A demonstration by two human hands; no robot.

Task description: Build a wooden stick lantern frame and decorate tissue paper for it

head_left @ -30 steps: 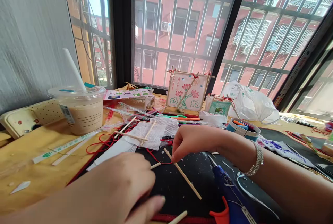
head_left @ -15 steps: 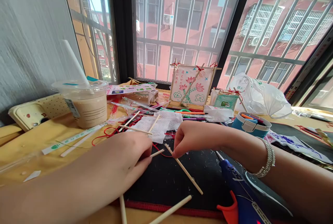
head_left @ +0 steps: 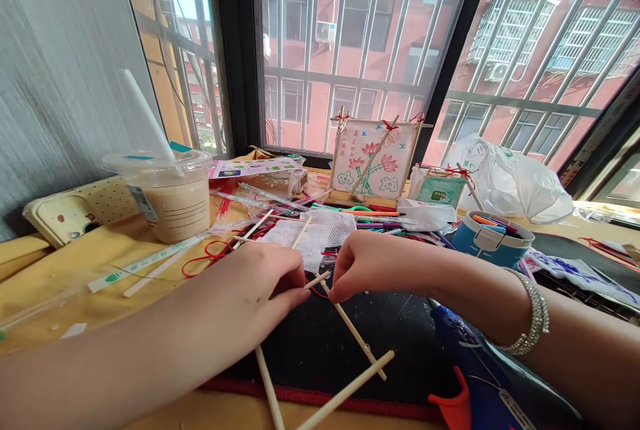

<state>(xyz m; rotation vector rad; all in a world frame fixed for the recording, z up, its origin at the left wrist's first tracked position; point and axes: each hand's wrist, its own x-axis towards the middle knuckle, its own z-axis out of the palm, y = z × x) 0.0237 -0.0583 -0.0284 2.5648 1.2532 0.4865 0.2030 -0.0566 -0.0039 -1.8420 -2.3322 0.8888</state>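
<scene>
My left hand (head_left: 250, 290) and my right hand (head_left: 370, 267) meet above a black cutting mat (head_left: 320, 343). Between the left thumb and fingers is a short wooden stick (head_left: 317, 280), its far end close to my right fingertips. My right fingers pinch the upper end of a longer wooden stick (head_left: 355, 330) that slants down across the mat. Two more sticks (head_left: 345, 390) (head_left: 267, 377) run toward the mat's near edge, their upper parts partly hidden by my left hand. The joint between the sticks is hidden by my fingers.
A blue glue gun (head_left: 465, 357) with an orange stand (head_left: 453, 403) lies to the right. Behind are white mesh fabric (head_left: 325, 230), red string (head_left: 207, 260), a milk tea cup (head_left: 173, 197), a lotus picture on a stick frame (head_left: 375, 160), and a barred window.
My left hand has moved up and right, closer to my right hand, and the short stick has moved with it. The whole view has shifted slightly, and more stick length shows below.
</scene>
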